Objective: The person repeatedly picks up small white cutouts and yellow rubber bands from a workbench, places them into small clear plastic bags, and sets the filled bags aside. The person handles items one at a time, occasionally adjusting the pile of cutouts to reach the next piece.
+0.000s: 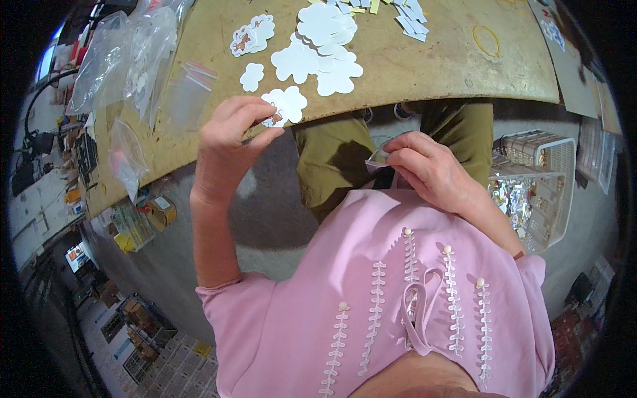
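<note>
My left hand (240, 127) is at the table's near edge, thumb and fingers pinching white cloud-shaped paper cutouts (292, 101), one with a small brown printed figure. Over my lap, my right hand (434, 166) is closed on a small clear plastic bag (378, 159); its fingers cover part of it. Just beyond the left hand lies a small white cutout (252, 77). A larger pile of blank white cutouts (325, 56) spreads out farther back, and some printed cutouts (253, 34) overlap to its left.
Small zip bags (191, 93) and large clear bags (126, 63) lie at the table's left. Pale blue cards (413, 20) and a yellow rubber band (486, 41) are at the back. Right of my legs, a white plastic basket (564, 192) stands on the floor.
</note>
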Motion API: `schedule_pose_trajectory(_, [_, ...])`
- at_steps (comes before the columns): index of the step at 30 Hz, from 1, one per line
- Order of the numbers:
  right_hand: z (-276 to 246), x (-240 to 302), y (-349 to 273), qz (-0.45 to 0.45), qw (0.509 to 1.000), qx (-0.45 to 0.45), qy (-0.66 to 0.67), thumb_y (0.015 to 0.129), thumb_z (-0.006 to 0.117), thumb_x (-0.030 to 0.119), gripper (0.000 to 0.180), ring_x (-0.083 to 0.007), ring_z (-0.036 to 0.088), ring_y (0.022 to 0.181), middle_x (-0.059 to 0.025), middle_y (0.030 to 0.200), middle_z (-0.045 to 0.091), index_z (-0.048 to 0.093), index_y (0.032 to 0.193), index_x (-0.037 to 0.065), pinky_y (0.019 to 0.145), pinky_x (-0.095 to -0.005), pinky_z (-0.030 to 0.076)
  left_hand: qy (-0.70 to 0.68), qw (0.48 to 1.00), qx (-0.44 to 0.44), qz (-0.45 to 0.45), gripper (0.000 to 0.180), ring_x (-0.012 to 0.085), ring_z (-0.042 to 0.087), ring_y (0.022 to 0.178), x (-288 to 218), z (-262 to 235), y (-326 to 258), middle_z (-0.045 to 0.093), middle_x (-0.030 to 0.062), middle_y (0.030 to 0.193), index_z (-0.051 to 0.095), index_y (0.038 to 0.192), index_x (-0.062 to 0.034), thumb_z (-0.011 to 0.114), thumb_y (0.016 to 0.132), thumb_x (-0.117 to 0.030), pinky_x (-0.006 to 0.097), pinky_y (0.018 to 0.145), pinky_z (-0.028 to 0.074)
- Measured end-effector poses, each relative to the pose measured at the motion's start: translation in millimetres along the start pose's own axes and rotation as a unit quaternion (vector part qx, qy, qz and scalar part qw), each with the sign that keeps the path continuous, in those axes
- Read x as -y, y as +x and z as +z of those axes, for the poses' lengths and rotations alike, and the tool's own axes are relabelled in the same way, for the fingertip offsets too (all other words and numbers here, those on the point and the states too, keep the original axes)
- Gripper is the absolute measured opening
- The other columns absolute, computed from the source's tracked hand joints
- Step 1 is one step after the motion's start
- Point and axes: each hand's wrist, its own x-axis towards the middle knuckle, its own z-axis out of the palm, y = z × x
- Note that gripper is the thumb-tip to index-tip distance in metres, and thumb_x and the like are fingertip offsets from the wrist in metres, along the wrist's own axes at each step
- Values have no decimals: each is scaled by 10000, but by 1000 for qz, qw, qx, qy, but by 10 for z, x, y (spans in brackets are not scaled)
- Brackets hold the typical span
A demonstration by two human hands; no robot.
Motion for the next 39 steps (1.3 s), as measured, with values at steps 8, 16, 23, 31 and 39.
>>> schedule_pose_trajectory(8, [12, -6, -12, 1, 1000, -1, 7, 869, 711, -16, 180, -344, 676, 1044, -125, 1139, 665, 649, 1038, 3, 843, -417, 589, -57, 998, 24, 9, 196, 245, 755, 940, 68, -106, 76, 777, 115, 1014, 794, 987, -22, 865, 805, -25, 348, 816, 613])
schedule_pose_trajectory(16, [4, -4, -2, 2, 1000, 9, 14, 870, 713, -16, 178, -348, 670, 1037, -124, 1136, 658, 649, 1034, 2, 845, -425, 588, 10, 1000, 2, 22, 240, 279, 737, 951, -50, -64, 53, 763, 97, 1023, 783, 996, -64, 866, 774, -25, 368, 821, 595])
schedule_pose_trajectory(23, [33, -14, -30, 8, 1000, 7, 16, 868, 712, -17, 178, -350, 671, 1041, -126, 1134, 659, 650, 1034, 4, 851, -425, 587, 37, 999, 32, -3, 322, 238, 729, 955, -110, -52, 63, 721, 103, 1047, 714, 1005, -33, 880, 740, 45, 342, 813, 609])
schedule_pose_trajectory(31, [47, -39, -38, 11, 1000, 7, 22, 863, 707, -26, 184, -352, 675, 1044, -128, 1134, 661, 652, 1036, 3, 856, -428, 586, 7, 999, 24, -25, 307, 245, 724, 960, -115, -23, 33, 718, 106, 1044, 701, 998, -26, 862, 749, 54, 352, 819, 600])
schedule_pose_trajectory(39, [51, -32, -28, 5, 1000, 8, 16, 866, 708, -21, 181, -346, 675, 1042, -125, 1134, 662, 649, 1035, 5, 853, -421, 587, -31, 999, 32, -16, 304, 271, 724, 910, -57, -51, 62, 724, 105, 998, 726, 1005, -37, 872, 741, 4, 361, 797, 586])
